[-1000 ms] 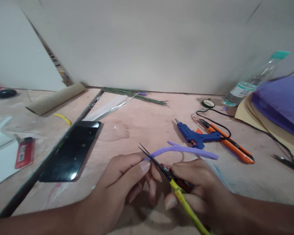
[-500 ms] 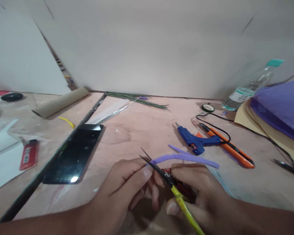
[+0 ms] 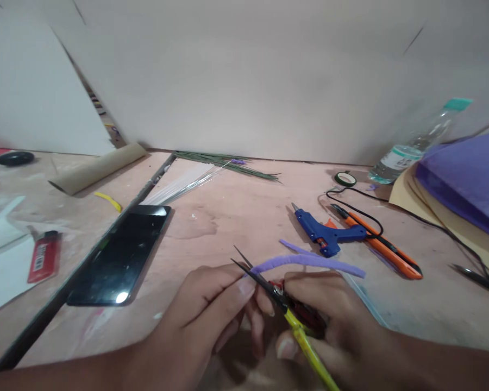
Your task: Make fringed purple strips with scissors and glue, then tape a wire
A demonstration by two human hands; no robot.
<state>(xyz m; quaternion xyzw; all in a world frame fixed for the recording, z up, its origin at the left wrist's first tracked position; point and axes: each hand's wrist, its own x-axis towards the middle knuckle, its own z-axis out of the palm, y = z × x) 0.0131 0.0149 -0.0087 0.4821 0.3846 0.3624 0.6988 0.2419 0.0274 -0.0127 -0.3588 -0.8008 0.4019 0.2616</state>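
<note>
My left hand [image 3: 222,304] pinches one end of a purple paper strip [image 3: 295,260] between thumb and fingers. The strip arches away to the right, above my right hand [image 3: 330,309]. That hand is closed around a pair of scissors [image 3: 297,326] with yellow-wrapped and dark red handles. Their slim dark blades point up and left, slightly apart, and cross the strip close to my left fingertips. Behind the strip lies another thin purple piece [image 3: 293,247] on the table. Part of the scissor handles is hidden by my right fingers.
A blue glue gun [image 3: 330,231] and an orange utility knife [image 3: 383,244] lie to the right, near a bottle [image 3: 415,146] and purple sheets [image 3: 468,174]. Leftward are a phone [image 3: 122,255], a red lighter [image 3: 44,258] and a cardboard tube [image 3: 100,168]. Green wires [image 3: 224,163] lie behind.
The hands, strip and scissors hold almost the same pose. Things on the left of the table appear shifted slightly left, as the view has moved a little.
</note>
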